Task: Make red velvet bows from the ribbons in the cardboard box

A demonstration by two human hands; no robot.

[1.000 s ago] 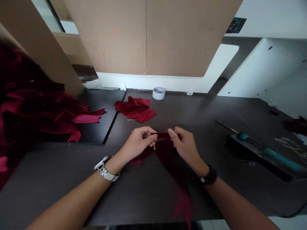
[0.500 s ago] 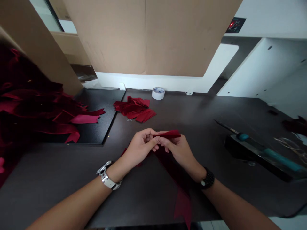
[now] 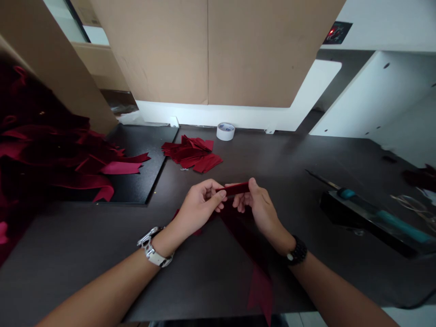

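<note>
Between my two hands, a dark red velvet ribbon piece (image 3: pixel 235 188) is held nearly level above the dark table. My left hand (image 3: pixel 202 202) pinches its left end between thumb and fingers. At the other end, my right hand (image 3: pixel 260 204) grips it with the thumb on top and the fingers curled below. A long ribbon tail (image 3: pixel 260 286) hangs from beneath the hands toward the table's front edge, its end notched. Part of the ribbon is hidden behind my left hand and wrist.
Cut red ribbon pieces (image 3: pixel 192 154) lie behind my hands, near a white tape roll (image 3: pixel 225 131). Many red bows (image 3: pixel 68 154) are heaped at left on a black board (image 3: pixel 150 150). A soldering iron (image 3: pixel 344 193) rests in its holder at right.
My right hand has slid to the ribbon piece's right end, its thumb moving away from my left thumb. More of the strip shows between the hands. My left hand has barely moved.
</note>
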